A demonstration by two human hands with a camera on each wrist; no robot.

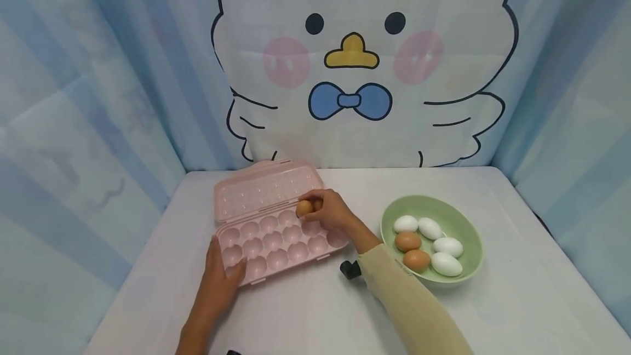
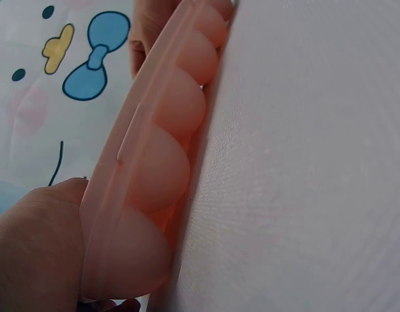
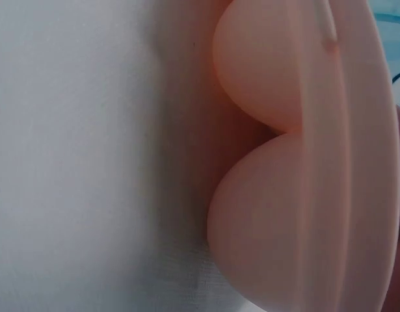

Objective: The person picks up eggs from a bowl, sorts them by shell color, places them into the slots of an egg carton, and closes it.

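A pink plastic egg carton (image 1: 277,259) lies with its lid (image 1: 266,190) folded back, its rows of round cups facing up. My left hand (image 1: 220,275) grips the carton's near left corner, thumb over the front rim. In the left wrist view the same hand (image 2: 40,244) is at the end of the carton (image 2: 151,166). At the far right cups, my right hand (image 1: 327,212) pinches a brown egg (image 1: 304,209) between thumb and fingers. Another brown egg (image 1: 318,205) shows partly behind those fingers. The right wrist view is mostly filled by the carton's cups (image 3: 261,221).
To the right stands a green bowl (image 1: 470,234) with several white eggs (image 1: 447,247) and two brown eggs (image 1: 416,261). A small black object (image 1: 350,270) shows beside the right sleeve (image 1: 404,295). A curtain with a cartoon face (image 1: 352,141) hangs behind the white table (image 1: 305,316).
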